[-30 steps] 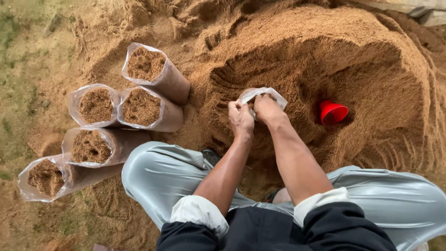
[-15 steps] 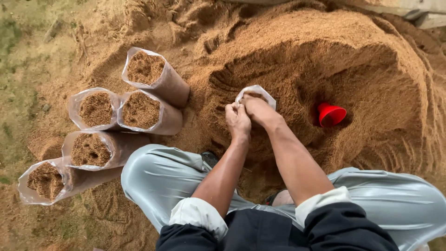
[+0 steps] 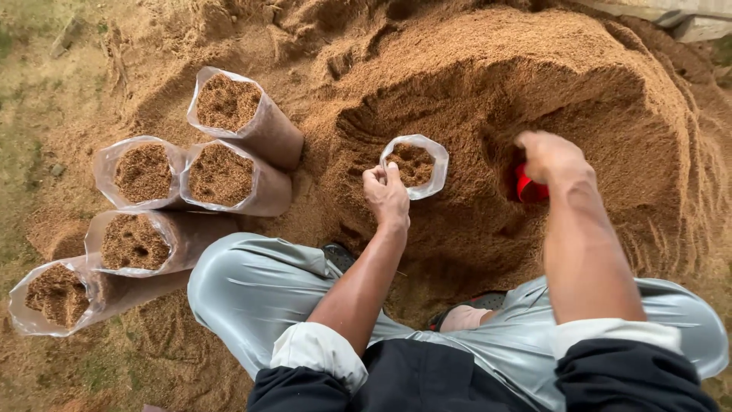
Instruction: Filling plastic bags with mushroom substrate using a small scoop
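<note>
Red cup (image 3: 528, 188) half hidden, right hand (image 3: 550, 156) over it

The person's forearms are bare up to sleeves pushed back near the elbows: dark navy outer cuffs over a white lining that shows as a rolled band. Light grey-blue trousers, smooth and slightly shiny, cover both legs. At lower centre, dark footwear peeks out.

There is only one view, from a camera worn on the person's head. It looks steeply down and forward over the grey-trousered knees (image 3: 252, 294) at the brown heap of loose sawdust-like material (image 3: 488, 84), which fills the picture toward 12 o'clock, at close arm's reach.
</note>
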